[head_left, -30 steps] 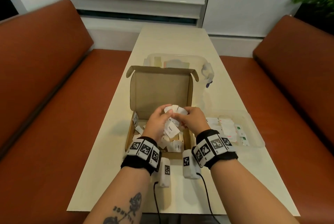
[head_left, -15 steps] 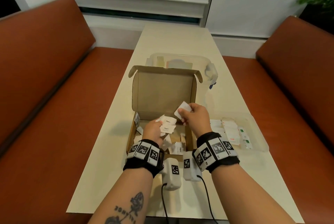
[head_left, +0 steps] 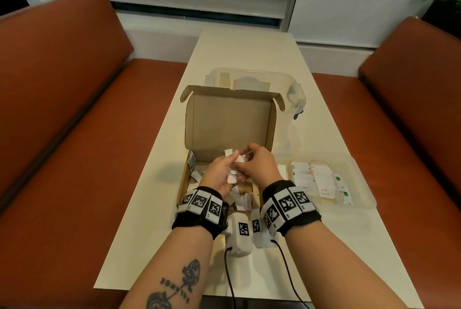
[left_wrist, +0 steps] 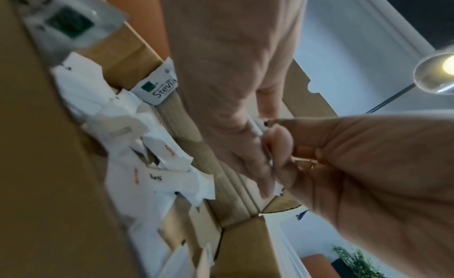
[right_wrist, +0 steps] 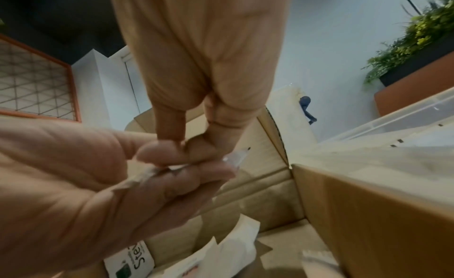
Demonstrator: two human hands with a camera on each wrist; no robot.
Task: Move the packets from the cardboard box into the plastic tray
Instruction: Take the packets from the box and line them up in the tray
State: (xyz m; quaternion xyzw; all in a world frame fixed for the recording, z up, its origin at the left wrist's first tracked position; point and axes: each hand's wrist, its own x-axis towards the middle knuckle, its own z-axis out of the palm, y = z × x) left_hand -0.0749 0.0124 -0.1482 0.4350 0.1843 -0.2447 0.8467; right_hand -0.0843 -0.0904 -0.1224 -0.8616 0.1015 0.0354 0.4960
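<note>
Met over the open box (head_left: 228,121), both hands: left (head_left: 219,174) and right (head_left: 259,166) each pinching white packets (head_left: 233,159), more loose below; tray (head_left: 359,199) just right, partly filled.

Upright lid of cardboard box (head_left: 229,119) blocks 12 o'clock. Clear lidded tub (head_left: 294,95) stands behind it. At 3 o'clock, box's right wall, then plastic tray (head_left: 363,205), open-topped. Bare table (head_left: 159,184) at 9 o'clock, passable.
</note>
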